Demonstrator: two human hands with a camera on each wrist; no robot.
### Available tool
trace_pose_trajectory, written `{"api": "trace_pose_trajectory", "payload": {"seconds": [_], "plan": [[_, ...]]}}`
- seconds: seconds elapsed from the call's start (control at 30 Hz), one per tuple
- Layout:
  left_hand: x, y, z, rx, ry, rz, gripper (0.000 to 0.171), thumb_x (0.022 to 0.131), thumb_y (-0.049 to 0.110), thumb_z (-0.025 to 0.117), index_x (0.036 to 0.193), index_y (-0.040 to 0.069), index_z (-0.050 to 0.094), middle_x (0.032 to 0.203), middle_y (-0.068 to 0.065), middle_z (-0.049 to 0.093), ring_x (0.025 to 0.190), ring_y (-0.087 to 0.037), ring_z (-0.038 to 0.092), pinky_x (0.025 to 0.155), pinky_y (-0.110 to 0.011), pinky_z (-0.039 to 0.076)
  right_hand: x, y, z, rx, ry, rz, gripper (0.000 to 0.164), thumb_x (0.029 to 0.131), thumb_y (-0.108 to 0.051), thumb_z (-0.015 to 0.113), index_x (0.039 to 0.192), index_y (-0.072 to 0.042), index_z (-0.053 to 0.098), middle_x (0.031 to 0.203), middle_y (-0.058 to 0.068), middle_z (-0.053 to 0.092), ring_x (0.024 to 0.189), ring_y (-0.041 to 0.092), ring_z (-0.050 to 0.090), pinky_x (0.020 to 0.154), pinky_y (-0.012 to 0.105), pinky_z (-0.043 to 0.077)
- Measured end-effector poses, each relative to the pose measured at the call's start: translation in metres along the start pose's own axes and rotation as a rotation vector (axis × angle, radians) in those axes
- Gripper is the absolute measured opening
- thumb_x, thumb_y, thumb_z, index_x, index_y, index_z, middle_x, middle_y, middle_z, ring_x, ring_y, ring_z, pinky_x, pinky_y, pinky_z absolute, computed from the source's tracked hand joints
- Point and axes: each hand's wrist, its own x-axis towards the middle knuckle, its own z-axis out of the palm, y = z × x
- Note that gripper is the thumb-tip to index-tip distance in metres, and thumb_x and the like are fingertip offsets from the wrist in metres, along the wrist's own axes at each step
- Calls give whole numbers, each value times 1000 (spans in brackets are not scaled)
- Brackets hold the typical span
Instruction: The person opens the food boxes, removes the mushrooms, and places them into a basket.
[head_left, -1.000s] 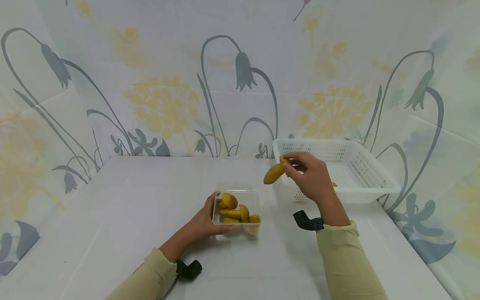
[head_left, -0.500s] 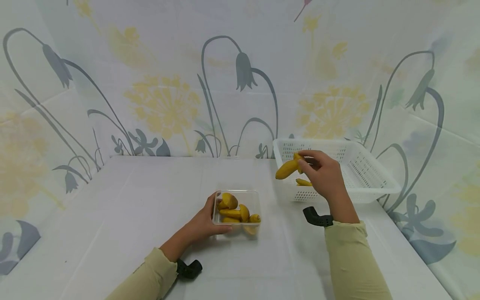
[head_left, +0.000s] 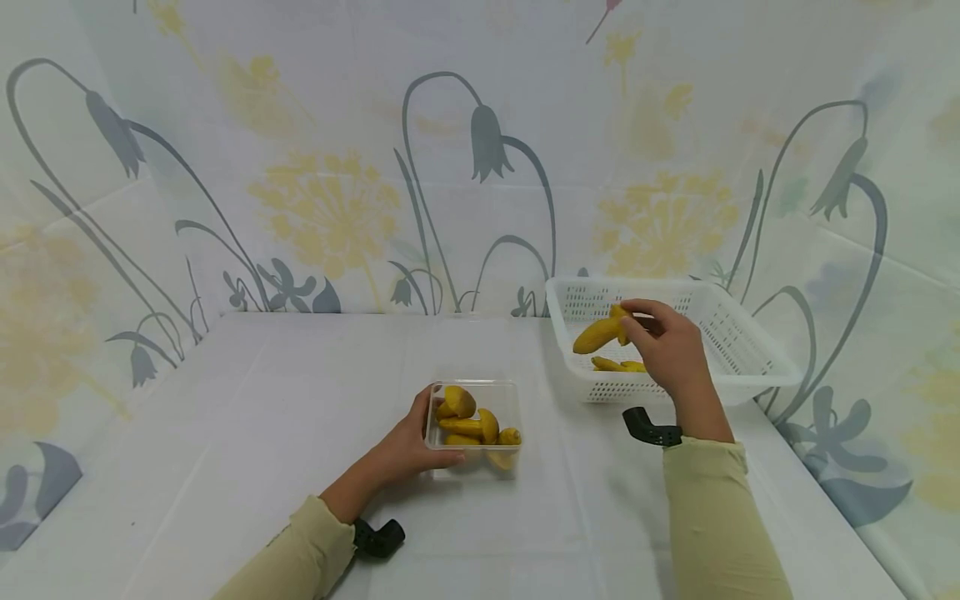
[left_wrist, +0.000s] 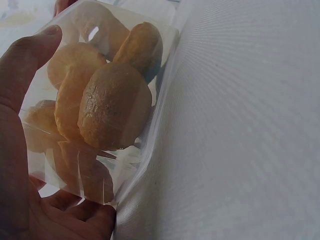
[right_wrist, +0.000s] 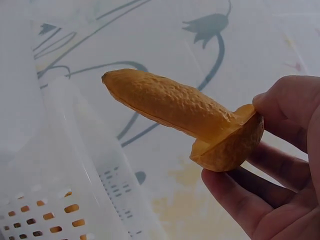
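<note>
Yellow mushroom pinched by right hand, hiding part of basket; left hand grips box.

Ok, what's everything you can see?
Tabletop: 1, white, underneath.
Floral backdrop: 1, white-grey-yellow, behind.
Rectangular holed plastic basket: 1, white, right side.
Slim pieces: at least 2, yellow, in basket.
Rectangular plastic box: 1, clear, middle.
Plump mushrooms: several overlapping, yellow-brown, in box.
Thick-stemmed mushroom: 1, yellow-brown, raised near basket.
Wrist devices: 2, black, on wrists.
Sleeves: 2, pale green, arms.
Left hand: 1, bare, gripping box.
Right hand: 1, bare, pinching thick-stemmed mushroom.
</note>
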Motion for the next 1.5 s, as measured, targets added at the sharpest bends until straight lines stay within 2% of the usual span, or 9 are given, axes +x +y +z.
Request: {"api": "trace_pose_trajectory", "payload": {"seconds": [0.3,0.57,0.9,1.13,1.5], "plan": [[0,0,0,2,4,-2,118,70,49,83,156,23,7,158,-11,26,147,-33,24,118,-52,23,1,11,-7,-11,6,50,48,100,-45,47,136,-15,55,135,17,57,121,36,58,95,50,49],[1,-1,0,17,9,-9,118,69,51,83,155,23,8,157,-10,29,147,-32,26,118,-53,24,1,24,-15,-39,-7,95,51,99,-49,45,138,-17,54,135,18,57,119,36,58,80,36,46],[1,-2,0,13,6,-7,119,69,51,84,156,23,7,159,-11,25,148,-32,24,118,-54,23,3,35,-20,-44,-34,134,51,100,-47,44,139,-15,52,138,20,54,122,38,55,86,43,47],[0,-1,1,1,11,2,118,70,48,84,155,23,8,157,-11,29,147,-32,26,118,-56,23,2,41,-24,-78,-44,128,49,101,-43,43,139,-12,52,140,20,52,122,39,56,92,51,48],[0,-1,0,-4,12,16,118,70,48,84,155,23,8,157,-11,30,146,-33,26,117,-56,23,1,48,-31,-142,-47,168,49,101,-42,41,138,-11,53,139,21,52,119,40,56,92,54,49]]}}
